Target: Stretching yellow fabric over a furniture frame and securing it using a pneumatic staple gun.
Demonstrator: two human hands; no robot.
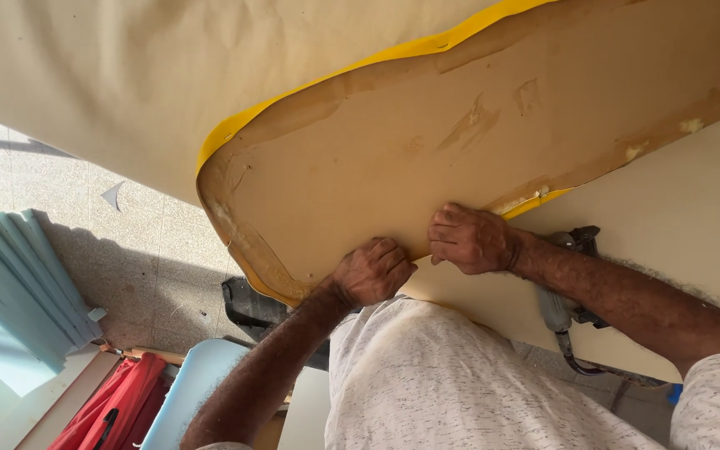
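A brown curved panel [427,142] lies back side up on a cream table [668,217], with yellow covering [327,79] wrapped over its far and near edges. My left hand [372,271] grips the panel's near edge, fingers curled over the yellow covering. Close beside it, my right hand [470,239] pinches the same edge. A grey power tool [562,292] with a cable lies on the table, partly hidden under my right forearm.
A large beige sheet [127,75] hangs over the upper left. Light blue foam pieces [10,292] and a red bag [114,404] lie on the speckled floor [152,258] at the left. A black object [252,304] sits below the table edge.
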